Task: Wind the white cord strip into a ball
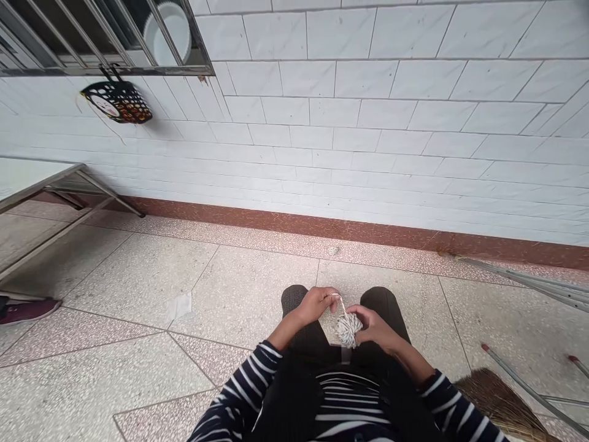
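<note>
Between my knees, my right hand (375, 325) curls around a small ball of yarn (348, 330), whitish with darker grey streaks. A pale strand (342, 303) rises from the top of the ball to my left hand (322, 301). The fingers of that hand are pinched on the strand, just above and left of the ball. Fingertips of the right hand rest on the ball's upper and right sides. The far side of the ball is hidden.
A white-tiled wall (322, 110) stands ahead. A patterned bag (117, 101) hangs from the window bars. A metal-framed table (46, 178) is at left, near a person's shoe (30, 311). White paper (181, 306) lies on the floor. A broom (499, 402) and metal legs (519, 373) are at right.
</note>
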Demonstrator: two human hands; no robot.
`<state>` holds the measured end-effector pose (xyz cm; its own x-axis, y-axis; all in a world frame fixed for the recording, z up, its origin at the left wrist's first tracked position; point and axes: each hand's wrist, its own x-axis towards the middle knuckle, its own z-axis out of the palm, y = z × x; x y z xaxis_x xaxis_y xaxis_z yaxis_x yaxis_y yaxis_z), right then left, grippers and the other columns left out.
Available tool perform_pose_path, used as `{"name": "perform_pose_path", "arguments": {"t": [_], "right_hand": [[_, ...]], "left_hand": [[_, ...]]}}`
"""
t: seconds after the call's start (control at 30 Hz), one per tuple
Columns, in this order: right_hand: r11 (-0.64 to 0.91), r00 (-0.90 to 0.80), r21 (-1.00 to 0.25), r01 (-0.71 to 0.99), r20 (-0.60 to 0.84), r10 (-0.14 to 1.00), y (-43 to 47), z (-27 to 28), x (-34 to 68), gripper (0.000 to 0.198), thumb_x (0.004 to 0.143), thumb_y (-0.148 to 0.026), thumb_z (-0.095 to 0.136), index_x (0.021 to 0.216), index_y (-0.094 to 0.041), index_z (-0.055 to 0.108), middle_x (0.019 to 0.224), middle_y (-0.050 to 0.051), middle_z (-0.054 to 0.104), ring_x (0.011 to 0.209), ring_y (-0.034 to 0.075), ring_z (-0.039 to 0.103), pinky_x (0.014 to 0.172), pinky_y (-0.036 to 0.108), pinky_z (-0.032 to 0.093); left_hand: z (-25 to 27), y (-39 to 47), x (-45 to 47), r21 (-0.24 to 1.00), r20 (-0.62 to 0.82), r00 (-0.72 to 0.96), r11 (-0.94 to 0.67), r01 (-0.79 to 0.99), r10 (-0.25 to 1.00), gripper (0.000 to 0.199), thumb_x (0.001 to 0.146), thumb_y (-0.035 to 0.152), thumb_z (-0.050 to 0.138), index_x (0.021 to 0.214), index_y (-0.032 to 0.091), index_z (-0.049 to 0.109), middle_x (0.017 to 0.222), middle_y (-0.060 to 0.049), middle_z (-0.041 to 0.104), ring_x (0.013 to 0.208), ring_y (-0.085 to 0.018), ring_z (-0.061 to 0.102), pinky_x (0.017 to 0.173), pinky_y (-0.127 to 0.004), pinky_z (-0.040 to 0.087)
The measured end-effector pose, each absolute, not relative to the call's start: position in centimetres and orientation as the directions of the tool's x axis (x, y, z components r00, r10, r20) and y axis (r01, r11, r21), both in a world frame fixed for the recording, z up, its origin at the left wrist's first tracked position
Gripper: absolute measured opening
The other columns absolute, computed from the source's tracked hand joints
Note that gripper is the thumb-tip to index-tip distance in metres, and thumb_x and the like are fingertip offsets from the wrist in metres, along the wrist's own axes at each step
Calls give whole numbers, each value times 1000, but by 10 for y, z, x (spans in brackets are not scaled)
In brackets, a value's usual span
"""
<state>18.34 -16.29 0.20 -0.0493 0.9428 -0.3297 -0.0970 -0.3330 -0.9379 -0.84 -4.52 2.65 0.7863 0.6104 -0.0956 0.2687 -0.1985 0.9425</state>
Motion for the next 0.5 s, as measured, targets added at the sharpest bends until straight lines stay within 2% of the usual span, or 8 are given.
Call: {"name": "perform_pose_path", "arguments": {"t": [0.1,0.2,0.27,0.37,0.5], "right_hand": [[-330,-113,-912,-243,-311,944,-175,12,178,57,52,-16,72,108,-26,69,96,0,68,88,21,60,76,31,47],[-299,-72,-862,-410,-296,953,-176,23,183,59,56,-18,73,112,-31,66,105,-1,69,94,21,63,79,31,49],[-278,-45,-787,-551,-305,951,-172,31,187,57,57,-18,75,112,-30,68,107,0,70,95,21,65,79,33,51],[-247,-46,-687,-684,-297,954,-164,45,186,57,61,-17,77,116,-28,69,114,3,71,100,24,67,84,36,53],[-265,-117,-660,-703,-260,959,-158,58,179,59,62,-16,76,120,-24,69,121,7,71,109,28,66,94,43,52]], "left_hand": [[5,-49,0,983,-186,789,116,145,586,56,84,67,55,71,13,63,66,-3,62,66,-15,56,73,-27,45],[-16,-64,7,964,-230,751,254,86,619,62,74,74,63,72,12,62,66,-2,61,66,-14,54,70,-27,43],[-23,-73,9,974,-179,757,220,48,629,63,76,75,60,74,12,63,68,-4,63,68,-15,56,73,-27,44],[-23,-79,7,999,-48,798,45,25,601,60,91,67,46,76,12,64,75,-7,66,77,-17,61,81,-30,46],[-10,-76,-2,946,-28,767,-232,228,641,49,99,51,38,78,14,63,79,-7,67,78,-18,60,80,-28,47]]}}
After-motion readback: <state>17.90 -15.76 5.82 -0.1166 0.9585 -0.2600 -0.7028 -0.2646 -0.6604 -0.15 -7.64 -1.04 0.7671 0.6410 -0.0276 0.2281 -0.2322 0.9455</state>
